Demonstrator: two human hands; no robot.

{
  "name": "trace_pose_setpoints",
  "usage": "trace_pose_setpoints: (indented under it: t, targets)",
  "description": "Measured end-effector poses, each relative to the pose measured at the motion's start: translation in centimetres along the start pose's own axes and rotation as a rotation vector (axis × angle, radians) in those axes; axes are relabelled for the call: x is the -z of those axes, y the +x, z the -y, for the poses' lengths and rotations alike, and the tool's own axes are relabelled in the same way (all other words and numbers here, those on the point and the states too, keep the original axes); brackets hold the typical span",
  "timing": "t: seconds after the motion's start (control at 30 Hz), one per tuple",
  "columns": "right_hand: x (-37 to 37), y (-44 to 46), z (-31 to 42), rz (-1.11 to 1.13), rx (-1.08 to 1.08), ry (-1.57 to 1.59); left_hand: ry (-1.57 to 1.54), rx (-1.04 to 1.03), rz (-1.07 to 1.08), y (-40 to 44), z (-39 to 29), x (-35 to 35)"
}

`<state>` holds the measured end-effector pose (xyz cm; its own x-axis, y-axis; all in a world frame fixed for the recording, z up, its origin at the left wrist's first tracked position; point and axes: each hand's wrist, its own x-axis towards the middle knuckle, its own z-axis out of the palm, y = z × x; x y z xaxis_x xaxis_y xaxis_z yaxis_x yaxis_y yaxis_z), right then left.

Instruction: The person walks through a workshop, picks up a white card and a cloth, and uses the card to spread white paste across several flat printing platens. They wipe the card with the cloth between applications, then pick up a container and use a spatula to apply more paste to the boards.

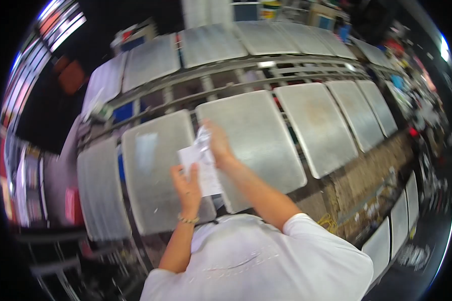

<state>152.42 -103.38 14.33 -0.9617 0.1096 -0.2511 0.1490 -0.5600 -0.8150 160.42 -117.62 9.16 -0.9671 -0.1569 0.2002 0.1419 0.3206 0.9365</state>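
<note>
In front of my body, both hands are raised over flat grey metal boards. My left hand (187,193), with a beaded bracelet at its wrist, holds the edge of a white sheet (209,180), thumb and fingers around it. The sheet looks like paper, but blur hides any details on it. My right hand (217,142) is closed on a crumpled, shiny whitish wrapper (203,138) at the sheet's upper end. I cannot tell whether wrapper and sheet are one piece. Below the hands lie one grey board (158,185) and, to its right, another board (256,135).
A second row of grey boards (213,44) runs behind metal rails (186,93). Brown planking (356,178) lies along the near right side, with yellow cord (328,222) on it. A red box (73,206) stands at left. Clutter (429,108) fills the far right.
</note>
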Motion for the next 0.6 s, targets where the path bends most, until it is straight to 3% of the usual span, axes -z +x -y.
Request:
trace_pose_setpoints:
  t: [0.07, 0.1, 0.17, 0.2, 0.3, 0.37, 0.4, 0.43, 0.47, 0.5, 0.53, 0.6]
  targets:
    - [0.3, 1.1, 0.0, 0.093, -0.153, 0.202, -0.282, 0.087, 0.044, -1.0, -3.1, 0.4]
    - [0.1, 1.0, 0.5, 0.083, -0.194, 0.265, -0.256, 0.097, -0.008, -0.9, -2.6, 1.6]
    - [1.6, 1.9, 0.8, 0.160, -0.208, 0.182, -0.079, 0.197, 0.140, -0.9, -0.6, 4.3]
    - [1.7, 2.3, 0.8, 0.078, -0.161, 0.207, -0.058, 0.212, 0.094, -0.8, 1.4, 5.8]
    - [8.4, 4.8, -2.2, 0.263, -0.316, 0.225, 0.022, 0.410, -0.099, -1.2, 12.0, 11.3]
    - [9.0, 2.2, -2.6, 0.061, -0.406, 0.078, 0.243, 0.305, -0.217, -2.7, 18.5, 14.9]
    - [11.3, 1.8, -4.3, 0.107, -0.455, 0.051, 0.247, 0.305, -0.239, -3.4, 18.5, 15.8]
    - [13.3, 1.2, -6.2, 0.150, -0.501, 0.022, 0.389, 0.322, -0.178, -4.0, 18.2, 16.6]
    - [13.4, -0.5, -6.6, 0.044, -0.521, -0.070, 0.527, 0.337, -0.113, -4.1, 17.8, 17.2]
    - [13.6, -2.3, -7.1, -0.065, -0.536, -0.163, 0.586, 0.418, -0.025, -4.1, 16.9, 17.7]
    - [15.3, -3.4, -8.3, -0.039, -0.518, -0.283, 0.581, 0.412, -0.040, -4.0, 16.4, 18.0]
    - [18.2, -5.7, -10.1, -0.066, -0.503, -0.389, 0.981, 0.381, 0.028, -3.5, 16.1, 18.5]
